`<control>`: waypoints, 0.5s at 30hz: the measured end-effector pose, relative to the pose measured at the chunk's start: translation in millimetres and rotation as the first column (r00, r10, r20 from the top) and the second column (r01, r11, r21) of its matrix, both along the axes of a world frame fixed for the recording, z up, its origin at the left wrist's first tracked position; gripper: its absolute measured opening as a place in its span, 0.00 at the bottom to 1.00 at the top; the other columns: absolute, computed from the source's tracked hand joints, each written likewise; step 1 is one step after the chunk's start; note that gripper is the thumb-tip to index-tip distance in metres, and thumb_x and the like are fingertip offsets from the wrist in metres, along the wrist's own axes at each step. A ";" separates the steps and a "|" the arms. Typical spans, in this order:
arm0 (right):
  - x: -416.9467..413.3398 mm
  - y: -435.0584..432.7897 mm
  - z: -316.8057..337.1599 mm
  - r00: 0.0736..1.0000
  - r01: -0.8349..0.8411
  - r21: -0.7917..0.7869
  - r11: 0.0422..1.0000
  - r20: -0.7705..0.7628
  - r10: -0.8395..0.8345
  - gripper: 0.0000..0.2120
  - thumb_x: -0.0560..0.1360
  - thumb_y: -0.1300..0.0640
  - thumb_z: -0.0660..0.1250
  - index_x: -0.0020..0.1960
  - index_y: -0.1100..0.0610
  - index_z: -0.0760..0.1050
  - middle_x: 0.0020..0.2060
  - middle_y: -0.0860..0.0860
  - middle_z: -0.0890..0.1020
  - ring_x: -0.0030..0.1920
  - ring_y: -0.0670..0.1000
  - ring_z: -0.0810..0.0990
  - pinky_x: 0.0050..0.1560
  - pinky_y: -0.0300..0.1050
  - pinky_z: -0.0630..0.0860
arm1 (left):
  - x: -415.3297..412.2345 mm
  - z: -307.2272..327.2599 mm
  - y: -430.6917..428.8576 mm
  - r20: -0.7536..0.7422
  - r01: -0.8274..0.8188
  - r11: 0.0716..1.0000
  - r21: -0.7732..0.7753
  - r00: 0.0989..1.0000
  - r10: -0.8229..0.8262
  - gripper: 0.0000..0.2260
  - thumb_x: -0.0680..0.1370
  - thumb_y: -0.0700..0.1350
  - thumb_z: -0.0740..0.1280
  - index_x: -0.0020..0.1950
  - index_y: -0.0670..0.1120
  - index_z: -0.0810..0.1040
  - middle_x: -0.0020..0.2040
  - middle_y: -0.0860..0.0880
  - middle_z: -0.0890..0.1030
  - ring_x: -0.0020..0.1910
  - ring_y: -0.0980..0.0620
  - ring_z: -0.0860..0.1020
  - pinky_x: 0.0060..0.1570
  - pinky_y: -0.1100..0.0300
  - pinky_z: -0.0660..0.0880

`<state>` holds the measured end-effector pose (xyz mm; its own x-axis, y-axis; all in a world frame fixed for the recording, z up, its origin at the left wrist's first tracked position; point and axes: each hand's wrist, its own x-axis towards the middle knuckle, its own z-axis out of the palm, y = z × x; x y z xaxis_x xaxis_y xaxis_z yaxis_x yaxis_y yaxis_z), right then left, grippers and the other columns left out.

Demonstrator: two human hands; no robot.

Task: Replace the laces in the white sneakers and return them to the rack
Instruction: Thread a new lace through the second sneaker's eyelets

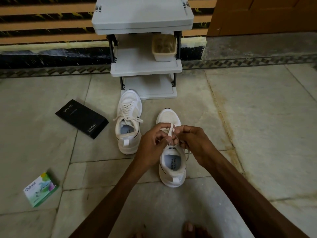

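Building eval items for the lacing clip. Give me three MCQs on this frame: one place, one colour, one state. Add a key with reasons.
1. The beige container sits:
A. on the floor
B. on the middle shelf of the rack
C. on the rack's top

2. The flat box beside the far sneaker is:
A. black
B. red
C. white

3. The left hand and right hand:
A. rest flat on the floor
B. hold the green box
C. pinch the lace over the near sneaker

Key:
1. B, it stands at the right end of the middle shelf, under the top.
2. A, its lid is black with pale lettering.
3. C, the fingers of both hands curl round the lace above the tongue.
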<state>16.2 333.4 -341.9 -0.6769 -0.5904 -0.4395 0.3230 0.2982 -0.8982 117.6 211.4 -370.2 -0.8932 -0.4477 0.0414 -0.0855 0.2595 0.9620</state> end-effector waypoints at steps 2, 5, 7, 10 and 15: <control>-3.0 1.4 2.9 0.996 -0.075 0.023 0.997 0.045 0.074 0.09 0.78 0.63 0.63 0.46 0.63 0.82 0.35 0.58 0.82 0.33 0.48 0.77 0.33 0.36 0.72 | 0.2 -0.9 -0.3 -0.014 0.033 0.999 0.031 0.999 -0.033 0.13 0.76 0.46 0.66 0.61 0.55 0.74 0.38 0.53 0.84 0.41 0.55 0.83 0.45 0.63 0.76; -8.5 -2.3 5.1 0.986 -0.113 0.037 0.993 0.126 0.108 0.09 0.76 0.68 0.62 0.46 0.65 0.82 0.37 0.62 0.81 0.35 0.52 0.76 0.33 0.37 0.70 | -0.5 1.2 -2.9 0.003 0.105 0.992 -0.071 0.994 -0.105 0.14 0.79 0.42 0.65 0.61 0.58 0.73 0.38 0.55 0.83 0.41 0.56 0.83 0.48 0.61 0.77; -11.5 -5.9 6.2 0.979 -0.071 0.027 0.997 0.195 0.064 0.11 0.73 0.73 0.62 0.46 0.65 0.82 0.37 0.62 0.81 0.34 0.50 0.77 0.31 0.35 0.70 | -1.7 4.1 -3.4 0.022 0.155 0.967 -0.201 0.988 -0.154 0.14 0.80 0.42 0.63 0.61 0.59 0.74 0.40 0.56 0.83 0.43 0.59 0.82 0.50 0.61 0.77; -13.8 -7.7 6.3 0.957 0.033 -0.001 0.999 0.289 -0.031 0.10 0.71 0.75 0.63 0.48 0.70 0.80 0.38 0.63 0.80 0.32 0.50 0.78 0.28 0.33 0.73 | -1.9 5.1 -6.3 0.043 0.180 0.953 -0.242 0.984 -0.175 0.15 0.79 0.43 0.62 0.64 0.55 0.75 0.41 0.53 0.84 0.43 0.58 0.82 0.52 0.57 0.78; -9.1 -4.3 2.7 0.914 0.111 -0.109 0.988 0.401 -0.059 0.12 0.75 0.75 0.59 0.52 0.67 0.78 0.38 0.62 0.81 0.33 0.50 0.80 0.32 0.35 0.78 | -1.7 -10.3 -5.6 0.064 0.019 0.985 -0.171 0.998 -0.008 0.14 0.75 0.46 0.65 0.55 0.40 0.82 0.44 0.48 0.85 0.41 0.59 0.82 0.53 0.52 0.79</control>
<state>7.1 329.1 -339.2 -0.5131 -0.6068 -0.6070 0.6784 0.1465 -0.7199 116.0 205.8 -380.5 -0.9023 -0.4269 0.0600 -0.1400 0.4219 0.8958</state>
